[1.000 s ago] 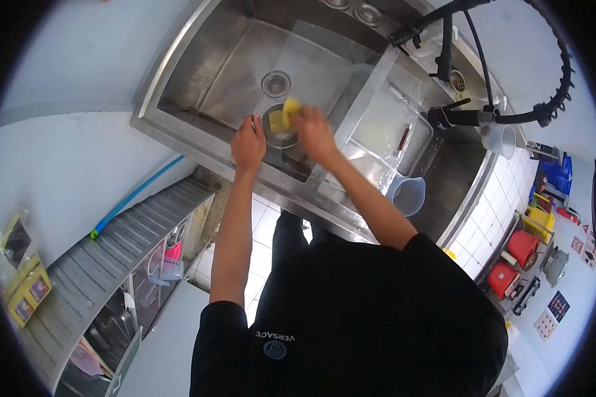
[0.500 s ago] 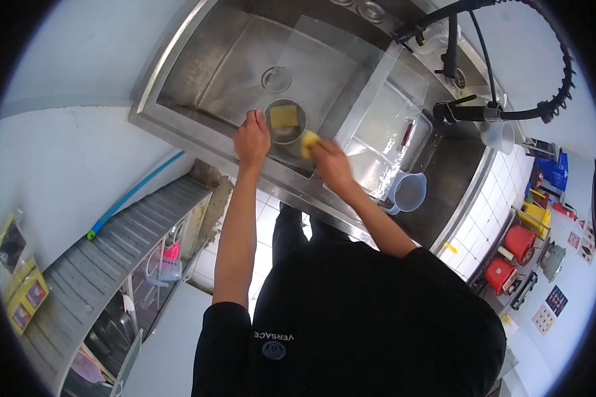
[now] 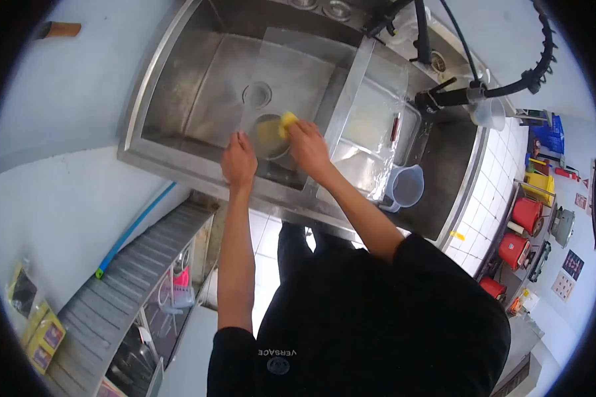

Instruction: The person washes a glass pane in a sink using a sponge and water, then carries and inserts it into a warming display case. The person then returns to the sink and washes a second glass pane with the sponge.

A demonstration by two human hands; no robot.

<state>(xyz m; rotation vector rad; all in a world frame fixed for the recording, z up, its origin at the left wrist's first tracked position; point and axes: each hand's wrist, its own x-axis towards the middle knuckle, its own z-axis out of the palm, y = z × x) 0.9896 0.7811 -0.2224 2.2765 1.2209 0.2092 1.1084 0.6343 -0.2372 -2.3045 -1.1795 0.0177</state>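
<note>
My left hand (image 3: 239,161) is closed at the near edge of a thin clear sheet (image 3: 298,44), which spans the left sink basin (image 3: 198,86) and is hard to make out. A yellow sponge (image 3: 287,124) is pinched in my right hand (image 3: 308,149), just right of my left hand and over the sheet. Below the hands, a round container (image 3: 273,153) sits in the basin with a blurred yellow piece in it. The drain (image 3: 257,94) shows farther back.
The right basin holds a clear tray (image 3: 371,126) with a dark red item (image 3: 395,128) on it and a translucent jug (image 3: 405,186). A black faucet (image 3: 444,99) reaches over from the right. A ribbed metal shelf (image 3: 122,268) lies at lower left.
My right hand with the sponge swept right and toward me, then back up and left over the round container. My left hand keeps its place at the sheet's edge. The view has shifted slightly.
</note>
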